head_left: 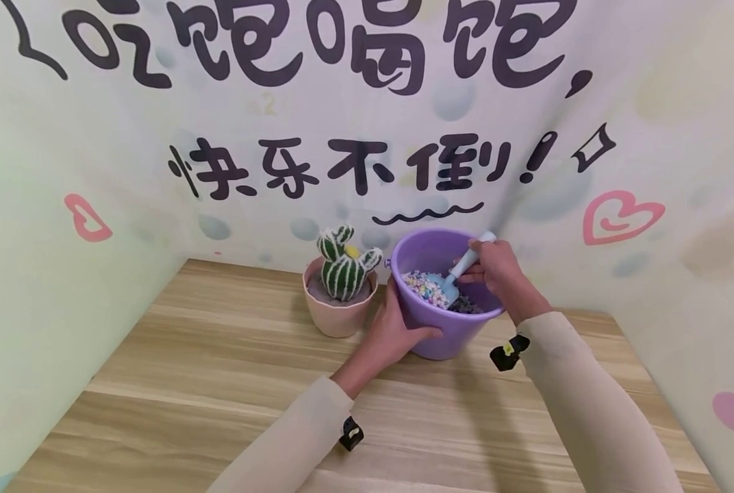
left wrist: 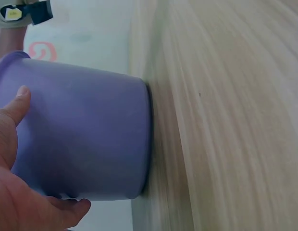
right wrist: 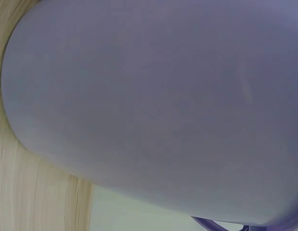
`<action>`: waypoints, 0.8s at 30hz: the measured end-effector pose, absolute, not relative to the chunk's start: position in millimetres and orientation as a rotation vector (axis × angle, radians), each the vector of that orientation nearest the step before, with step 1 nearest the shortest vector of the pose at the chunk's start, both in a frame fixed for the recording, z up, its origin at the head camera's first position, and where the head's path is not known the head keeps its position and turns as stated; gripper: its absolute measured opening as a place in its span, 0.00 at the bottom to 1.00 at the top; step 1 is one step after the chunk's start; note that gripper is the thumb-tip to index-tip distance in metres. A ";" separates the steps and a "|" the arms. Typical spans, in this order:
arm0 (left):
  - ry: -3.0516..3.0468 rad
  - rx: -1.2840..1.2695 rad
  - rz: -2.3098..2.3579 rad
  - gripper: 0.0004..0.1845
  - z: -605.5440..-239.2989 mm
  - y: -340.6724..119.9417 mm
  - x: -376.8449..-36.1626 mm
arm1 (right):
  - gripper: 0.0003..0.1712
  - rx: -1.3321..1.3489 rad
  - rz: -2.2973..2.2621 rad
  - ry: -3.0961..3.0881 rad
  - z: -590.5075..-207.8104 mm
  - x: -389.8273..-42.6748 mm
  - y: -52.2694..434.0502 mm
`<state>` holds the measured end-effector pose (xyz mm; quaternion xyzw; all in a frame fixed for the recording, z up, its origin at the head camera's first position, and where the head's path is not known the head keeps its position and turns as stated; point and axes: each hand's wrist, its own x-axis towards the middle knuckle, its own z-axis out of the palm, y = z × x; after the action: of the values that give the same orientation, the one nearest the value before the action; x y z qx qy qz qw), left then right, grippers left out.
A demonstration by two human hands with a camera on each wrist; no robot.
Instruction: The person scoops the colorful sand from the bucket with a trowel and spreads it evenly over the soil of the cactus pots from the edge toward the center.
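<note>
Looking forward and down, we see a lettered wall (head_left: 644, 123) behind a wood-grain table (head_left: 237, 363), on which our purple bucket (head_left: 447, 335) stands upright near the back edge. Just beside it, on the left, sits a pink pot (head_left: 336, 313) holding a green, white-ribbed cactus (head_left: 342, 276). Our left hand (head_left: 394, 330) grips the bucket's outer side, thumb and fingers spread around it. Our right hand (head_left: 496, 267), above the rim, pinches the handle of a pale blue scoop (head_left: 463, 266), whose blade rests among small multicoloured bits (head_left: 421, 286) inside the bucket.
</note>
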<state>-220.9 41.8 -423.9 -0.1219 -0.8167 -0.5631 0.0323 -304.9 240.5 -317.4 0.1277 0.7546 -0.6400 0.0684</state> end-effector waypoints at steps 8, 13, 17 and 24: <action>-2.565 -0.349 -1.718 0.58 -411.8 25.9 -198.6 | 0.28 0.412 -2.018 2.202 -312.2 -304.4 240.7; -2.453 -0.316 -1.769 0.47 -405.4 14.1 -185.7 | 0.28 0.423 -2.046 2.187 -309.9 -302.8 242.9; -2.291 -0.315 -1.775 0.41 -403.3 4.7 -181.1 | 0.29 0.430 -2.071 2.174 -308.0 -301.7 245.3; -2.093 -0.300 -1.656 0.33 -405.6 -11.7 -179.9 | 0.30 0.438 -2.151 2.103 -305.4 -300.1 249.9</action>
<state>-179.9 -11.7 -405.6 -0.1087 -0.7592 -0.6006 0.2260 -300.1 249.9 -305.4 0.1438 0.6909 -0.7067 0.0508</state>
